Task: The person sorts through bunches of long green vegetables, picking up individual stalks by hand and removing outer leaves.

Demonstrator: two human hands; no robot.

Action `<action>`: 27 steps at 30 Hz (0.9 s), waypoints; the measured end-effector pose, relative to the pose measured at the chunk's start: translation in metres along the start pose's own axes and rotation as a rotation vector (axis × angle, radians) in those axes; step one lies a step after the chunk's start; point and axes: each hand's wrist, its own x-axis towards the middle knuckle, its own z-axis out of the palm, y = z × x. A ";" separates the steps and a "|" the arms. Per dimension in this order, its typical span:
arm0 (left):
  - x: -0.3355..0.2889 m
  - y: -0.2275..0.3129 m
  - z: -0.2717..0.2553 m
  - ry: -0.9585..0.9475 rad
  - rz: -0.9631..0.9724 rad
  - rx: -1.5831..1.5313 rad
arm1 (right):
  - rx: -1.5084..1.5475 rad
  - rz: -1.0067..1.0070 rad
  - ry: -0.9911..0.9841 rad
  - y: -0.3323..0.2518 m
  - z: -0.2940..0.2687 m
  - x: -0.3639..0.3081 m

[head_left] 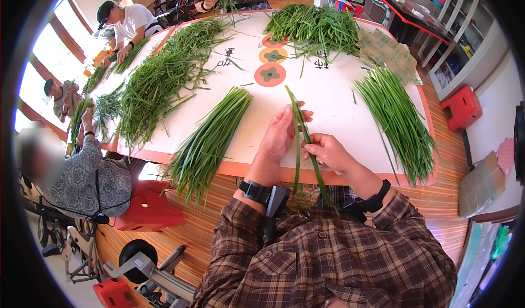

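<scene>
Above the table's near edge, my left hand (280,132) is closed lightly round a few green chives (297,123), its thumb against their upper part. Just to its right, my right hand (329,153) pinches the same chives lower down with thumb and forefinger. The long leaves hang below both hands toward my lap. Left of my hands lies a neat bundle of chives (214,136), its leaf ends reaching past the table edge. A second neat bundle (395,121) lies at the right side of the table.
Loose chives (169,73) heap along the left of the white table (322,97); another heap (314,26) lies at the far side beside a patterned cloth (388,54). Several people handle chives around the table. Red stools (150,207) (464,108) stand left and right.
</scene>
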 end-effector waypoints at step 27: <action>-0.122 0.210 0.059 0.693 0.698 1.679 | -0.562 -0.474 -0.086 0.008 0.006 -0.022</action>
